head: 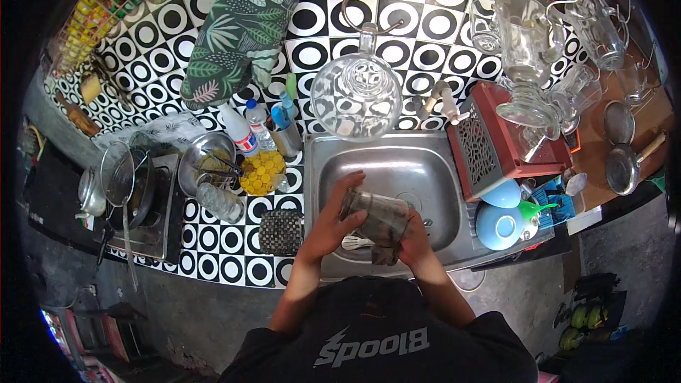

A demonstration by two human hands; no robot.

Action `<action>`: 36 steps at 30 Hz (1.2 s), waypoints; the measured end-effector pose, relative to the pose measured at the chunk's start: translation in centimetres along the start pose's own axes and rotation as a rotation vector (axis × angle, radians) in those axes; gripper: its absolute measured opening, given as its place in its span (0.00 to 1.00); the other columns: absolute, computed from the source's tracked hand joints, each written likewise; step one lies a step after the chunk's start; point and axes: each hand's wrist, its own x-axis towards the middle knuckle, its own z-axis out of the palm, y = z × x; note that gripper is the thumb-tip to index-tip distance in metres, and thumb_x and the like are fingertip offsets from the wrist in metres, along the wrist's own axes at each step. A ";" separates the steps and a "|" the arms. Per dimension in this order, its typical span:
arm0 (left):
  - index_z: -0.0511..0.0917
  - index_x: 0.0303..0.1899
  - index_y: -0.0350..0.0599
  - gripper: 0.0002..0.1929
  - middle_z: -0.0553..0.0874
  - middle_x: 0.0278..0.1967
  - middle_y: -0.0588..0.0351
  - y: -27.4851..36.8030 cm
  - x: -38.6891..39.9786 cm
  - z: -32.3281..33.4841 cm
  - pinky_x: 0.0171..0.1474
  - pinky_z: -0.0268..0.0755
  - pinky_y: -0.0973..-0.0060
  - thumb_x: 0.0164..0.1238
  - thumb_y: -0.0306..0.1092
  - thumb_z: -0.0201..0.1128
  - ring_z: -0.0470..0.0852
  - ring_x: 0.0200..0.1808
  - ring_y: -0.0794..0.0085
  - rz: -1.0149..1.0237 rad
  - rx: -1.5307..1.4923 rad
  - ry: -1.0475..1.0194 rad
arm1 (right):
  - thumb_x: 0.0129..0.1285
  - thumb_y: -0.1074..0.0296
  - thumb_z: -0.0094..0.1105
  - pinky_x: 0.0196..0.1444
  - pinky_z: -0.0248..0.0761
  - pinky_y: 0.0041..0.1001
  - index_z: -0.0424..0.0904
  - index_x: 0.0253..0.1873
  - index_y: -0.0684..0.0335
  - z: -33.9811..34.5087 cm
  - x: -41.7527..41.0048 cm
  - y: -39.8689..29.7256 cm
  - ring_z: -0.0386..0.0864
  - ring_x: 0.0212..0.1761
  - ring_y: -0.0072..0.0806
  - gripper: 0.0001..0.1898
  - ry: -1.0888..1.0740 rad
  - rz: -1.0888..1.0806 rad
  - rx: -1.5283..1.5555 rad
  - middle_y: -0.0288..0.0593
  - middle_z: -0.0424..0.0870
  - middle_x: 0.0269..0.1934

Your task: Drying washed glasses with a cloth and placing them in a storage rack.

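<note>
Above the stainless-steel sink (441, 170), both hands hold a clear glass jar (379, 208), tilted on its side. My left hand (334, 223) grips its left end, with the thumb across the glass. My right hand (415, 242) is closed around its right end. A dark, patterned piece (385, 255), perhaps cloth, shows below the jar by the right hand; I cannot tell whether it is a separate thing. Under the left hand, a pale slotted utensil (356, 243) lies in the sink. Part of the drain (410, 202) shows behind the jar.
Left of the sink are a woven black-and-white pad (280, 231), a glass jar (221, 203), a metal bowl (199, 162) and a stove (151, 234). Right of it stand a red dish rack (505, 143) and blue bowls (499, 227). A large glass vessel (355, 101) hangs behind the sink.
</note>
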 end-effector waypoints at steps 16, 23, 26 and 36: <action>0.72 0.55 0.43 0.20 0.76 0.47 0.54 -2.2 1.5 1.3 0.56 0.65 0.75 0.67 0.40 0.63 0.73 0.51 0.73 -0.300 -0.111 0.124 | 0.64 0.77 0.50 0.57 0.75 0.33 0.72 0.58 0.75 0.6 0.2 -1.3 0.81 0.52 0.35 0.18 -0.019 -0.113 -0.556 0.49 0.81 0.53; 0.61 0.68 0.49 0.34 0.70 0.60 0.53 -1.4 1.0 -0.2 0.66 0.59 0.71 0.61 0.33 0.66 0.66 0.64 0.69 -0.043 -0.164 -0.301 | 0.75 0.66 0.38 0.56 0.76 0.36 0.74 0.57 0.70 0.5 -1.3 -0.7 0.82 0.52 0.37 0.17 0.262 0.079 0.315 0.51 0.80 0.53; 0.65 0.65 0.47 0.30 0.72 0.57 0.54 -1.1 0.9 0.3 0.64 0.61 0.71 0.61 0.31 0.66 0.70 0.60 0.69 -0.091 -0.109 -0.300 | 0.71 0.72 0.44 0.56 0.76 0.35 0.74 0.57 0.70 0.2 -2.2 -0.5 0.81 0.51 0.34 0.15 0.288 0.007 0.218 0.49 0.81 0.53; 0.67 0.61 0.43 0.25 0.75 0.53 0.52 -1.4 0.3 1.1 0.61 0.62 0.70 0.67 0.42 0.61 0.73 0.55 0.69 -0.244 -0.162 -0.195 | 0.65 0.80 0.51 0.57 0.75 0.32 0.73 0.58 0.71 0.3 -2.5 -1.5 0.80 0.52 0.30 0.17 0.016 -0.151 -0.506 0.46 0.81 0.53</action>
